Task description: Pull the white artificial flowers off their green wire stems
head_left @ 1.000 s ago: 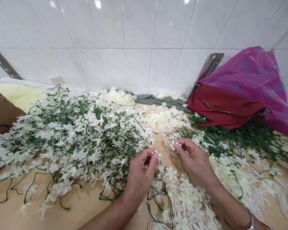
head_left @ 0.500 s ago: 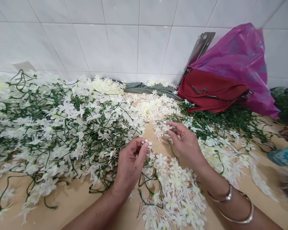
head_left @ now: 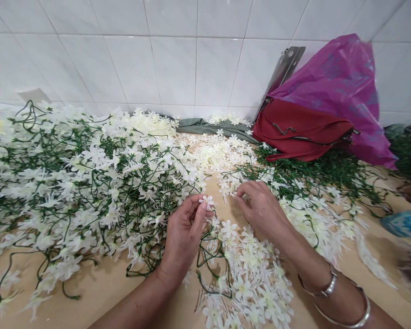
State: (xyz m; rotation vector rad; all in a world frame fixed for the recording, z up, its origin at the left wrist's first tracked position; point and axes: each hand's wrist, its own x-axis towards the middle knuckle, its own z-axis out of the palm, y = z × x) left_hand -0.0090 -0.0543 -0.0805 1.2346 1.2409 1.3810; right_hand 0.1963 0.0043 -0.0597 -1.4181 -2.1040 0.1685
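My left hand (head_left: 187, 233) is closed, with a small white artificial flower (head_left: 207, 201) pinched between thumb and fingertips. Just right of it, my right hand (head_left: 263, 210) has its thumb and fingers drawn together; whatever they may hold is hidden. Loose small white blossoms (head_left: 228, 185) lie by the right fingertips. Between my forearms is a heap of flat white artificial flowers (head_left: 251, 278) with thin white strands. A large pile of white flowers on green stems (head_left: 99, 183) lies directly left of my left hand.
At the back right, a red bag (head_left: 301, 130) and a magenta plastic bag (head_left: 349, 87) rest over green stems (head_left: 329, 173). A grey-green cloth (head_left: 208, 125) runs along the tiled wall (head_left: 173, 68). A blue patterned item (head_left: 400, 224) lies at the right edge.
My right hand has drawn back slightly from the small blossoms, its fingers more curled. In my left hand the flower now shows its open petals more fully.
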